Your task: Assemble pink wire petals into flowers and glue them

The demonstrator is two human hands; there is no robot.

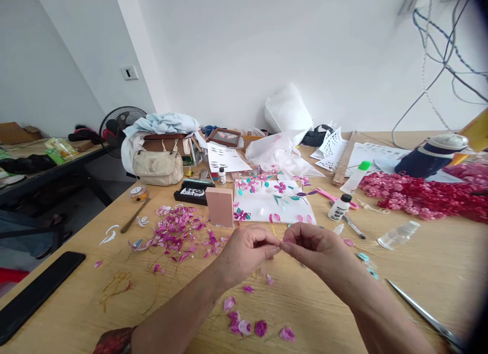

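My left hand and my right hand meet over the wooden table, fingertips pinched together on something very small that I cannot make out. Loose pink petals lie scattered to the left of my hands. A few more petals lie close to me below my forearms. Just beyond my hands lies a white sheet with pink flowers and teal leaves on it. A pink block stands upright at the sheet's left edge.
A small glue bottle, a clear bottle and a pen lie right of the sheet. A heap of red-pink flowers fills the far right. Scissors lie near right. A beige bag, fan and black strip are left.
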